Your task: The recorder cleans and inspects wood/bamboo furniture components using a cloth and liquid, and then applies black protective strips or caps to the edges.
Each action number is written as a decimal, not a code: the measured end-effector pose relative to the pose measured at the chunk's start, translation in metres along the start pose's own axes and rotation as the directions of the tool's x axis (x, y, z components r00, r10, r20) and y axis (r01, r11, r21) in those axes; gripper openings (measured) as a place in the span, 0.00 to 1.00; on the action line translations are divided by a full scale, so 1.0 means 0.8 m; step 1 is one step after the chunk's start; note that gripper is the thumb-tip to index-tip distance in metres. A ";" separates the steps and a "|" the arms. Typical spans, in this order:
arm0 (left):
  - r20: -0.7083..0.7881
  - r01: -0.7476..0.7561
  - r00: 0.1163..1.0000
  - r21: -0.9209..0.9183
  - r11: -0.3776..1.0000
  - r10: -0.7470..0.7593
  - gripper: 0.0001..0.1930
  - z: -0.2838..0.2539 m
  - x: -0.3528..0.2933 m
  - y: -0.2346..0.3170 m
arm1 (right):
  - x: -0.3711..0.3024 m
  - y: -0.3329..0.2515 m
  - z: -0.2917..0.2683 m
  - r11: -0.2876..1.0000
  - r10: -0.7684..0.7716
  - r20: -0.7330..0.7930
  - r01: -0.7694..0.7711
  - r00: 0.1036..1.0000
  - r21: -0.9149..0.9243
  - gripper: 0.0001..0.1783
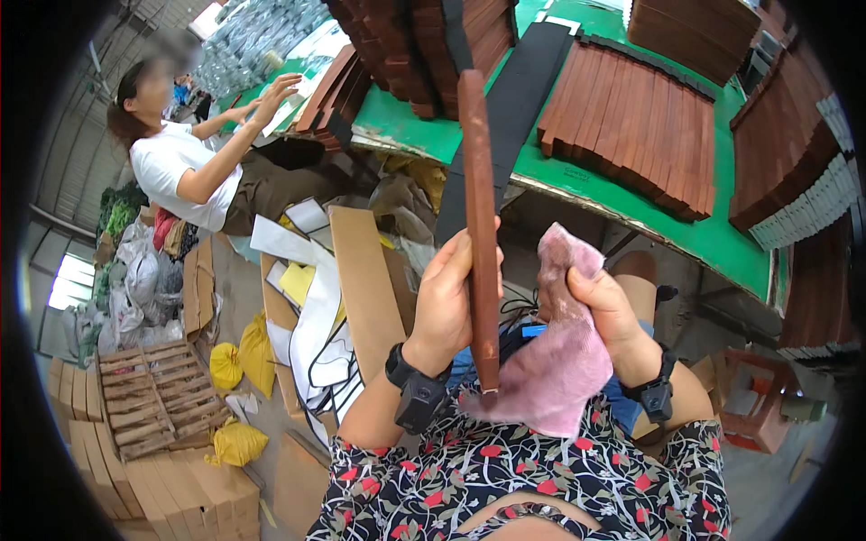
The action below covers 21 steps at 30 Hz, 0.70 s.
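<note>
My left hand is wrapped round a long reddish-brown wooden strip, held nearly upright in front of me. Its lower end comes down close to my lap. To the right of the strip, my right hand grips a stained pink cloth between thumb and fingers. The cloth hangs down, and its lower left part lies by the bottom end of the strip; whether they touch I cannot tell. On the green table beyond my hands lies a row of similar brown strips.
More brown strips are stacked high at the table's far side and at its right. A long black board slants over the table edge. At left, a person in a white shirt works beside a carton of white pieces. A wooden pallet lies lower left.
</note>
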State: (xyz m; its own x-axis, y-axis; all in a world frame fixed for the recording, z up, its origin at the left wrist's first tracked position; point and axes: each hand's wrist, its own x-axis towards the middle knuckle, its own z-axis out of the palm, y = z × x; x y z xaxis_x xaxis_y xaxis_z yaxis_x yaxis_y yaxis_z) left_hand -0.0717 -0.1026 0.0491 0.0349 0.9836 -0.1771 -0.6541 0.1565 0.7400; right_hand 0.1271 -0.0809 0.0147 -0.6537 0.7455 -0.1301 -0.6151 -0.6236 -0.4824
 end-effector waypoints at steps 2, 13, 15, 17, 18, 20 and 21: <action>-0.008 -0.002 1.000 0.004 1.000 0.002 0.20 0.000 0.001 -0.002 | 0.002 0.010 -0.023 0.999 0.005 0.098 -0.010 0.995 0.050 0.21; -0.090 -0.006 0.996 0.056 0.998 0.011 0.21 -0.004 0.002 -0.015 | 0.000 0.005 -0.019 0.998 0.040 0.060 -0.043 0.997 0.045 0.21; -0.087 -0.011 0.996 0.047 0.999 0.015 0.21 -0.005 0.004 -0.017 | -0.005 -0.001 -0.005 0.999 0.042 0.001 -0.042 0.999 0.018 0.21; -0.094 -0.020 0.995 0.038 0.999 0.024 0.21 -0.006 0.003 -0.016 | -0.012 -0.009 0.018 0.977 -0.057 -0.127 0.029 0.990 -0.213 0.18; -0.099 -0.023 0.995 0.038 0.999 0.027 0.21 -0.006 0.003 -0.014 | -0.014 -0.015 0.022 0.977 -0.044 -0.122 0.017 0.992 -0.210 0.18; -0.117 -0.031 0.993 0.035 0.999 0.035 0.21 -0.007 0.003 -0.013 | -0.018 -0.027 0.029 0.175 -0.321 0.386 0.455 0.865 -0.873 0.15; -0.109 -0.038 0.993 0.027 0.999 0.041 0.21 -0.008 0.004 -0.014 | -0.032 -0.017 0.045 0.107 -0.365 0.393 0.457 0.844 -0.883 0.15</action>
State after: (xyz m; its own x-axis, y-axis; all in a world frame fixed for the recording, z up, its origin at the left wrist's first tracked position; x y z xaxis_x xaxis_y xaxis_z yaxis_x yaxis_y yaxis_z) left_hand -0.0689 -0.1013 0.0363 -0.0750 0.9734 -0.2165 -0.6344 0.1210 0.7634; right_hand 0.1365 -0.1000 0.0554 -0.5001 0.7646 0.4067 0.0240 0.4817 -0.8760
